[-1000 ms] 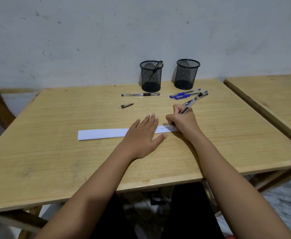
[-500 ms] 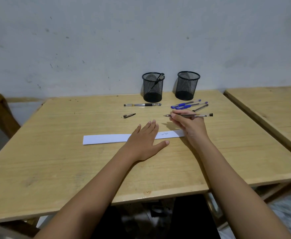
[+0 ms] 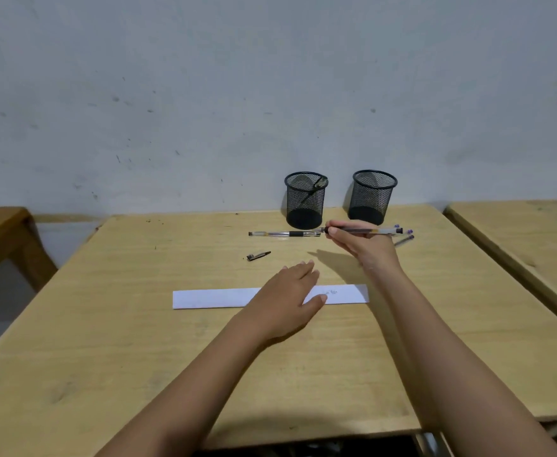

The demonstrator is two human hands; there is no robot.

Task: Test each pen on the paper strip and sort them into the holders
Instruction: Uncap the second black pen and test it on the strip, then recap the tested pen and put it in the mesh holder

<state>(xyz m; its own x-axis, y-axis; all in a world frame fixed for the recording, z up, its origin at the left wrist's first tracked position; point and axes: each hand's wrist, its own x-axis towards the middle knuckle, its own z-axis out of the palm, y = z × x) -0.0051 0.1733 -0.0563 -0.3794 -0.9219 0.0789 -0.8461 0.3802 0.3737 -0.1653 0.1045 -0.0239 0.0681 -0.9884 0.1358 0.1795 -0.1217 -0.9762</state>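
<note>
My right hand [image 3: 362,245] holds an uncapped clear pen [image 3: 369,230] level above the table, in front of the two black mesh holders. The left holder [image 3: 306,206] has one pen leaning inside; the right holder [image 3: 373,197] looks empty from here. My left hand [image 3: 287,301] lies flat on the white paper strip [image 3: 211,298], fingers spread. A small scribble marks the strip near its right end. A capped black pen [image 3: 283,233] lies on the table left of my right hand. A loose pen cap [image 3: 258,255] lies nearer me.
Ends of blue pens [image 3: 405,237] peek out behind my right hand. The wooden table [image 3: 105,324] stands against a grey wall. A second table [image 3: 534,245] stands close on the right, and part of another shows at far left.
My right hand lifted the pen off the strip, turned it level and carried it away from me toward the holders. The left hand stayed on the strip.
</note>
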